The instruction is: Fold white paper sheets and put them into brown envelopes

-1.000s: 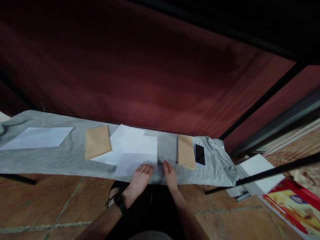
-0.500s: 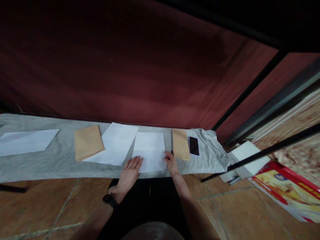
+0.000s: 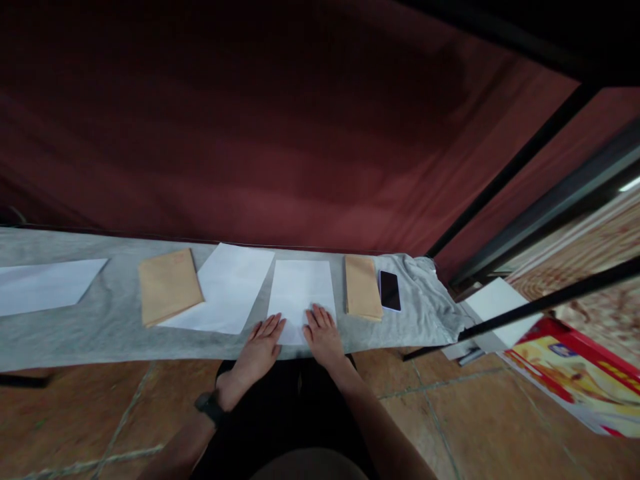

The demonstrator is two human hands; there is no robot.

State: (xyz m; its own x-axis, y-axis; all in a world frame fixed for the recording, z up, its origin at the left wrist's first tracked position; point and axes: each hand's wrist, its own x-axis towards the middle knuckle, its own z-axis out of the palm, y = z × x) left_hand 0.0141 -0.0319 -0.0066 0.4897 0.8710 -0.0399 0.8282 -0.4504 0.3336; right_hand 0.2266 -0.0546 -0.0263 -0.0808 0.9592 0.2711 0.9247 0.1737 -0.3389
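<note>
1 white paper sheet point(image 3: 303, 287) is lying flat on the grey cloth point(image 3: 120, 337). Across its near left edge the left hand point(image 3: 257, 350) is resting, fingers extended, gripping nothing; on its near right part the right hand point(image 3: 324, 339) is lying flat and open, also gripping nothing. Right of this sheet, 1 brown kraft envelope stack point(image 3: 362, 287) and 1 smartphone point(image 3: 389, 291) are lying

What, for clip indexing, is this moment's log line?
left hand: at rightmost white sheet, left edge; right hand: on sheet; phone: on cloth
</note>
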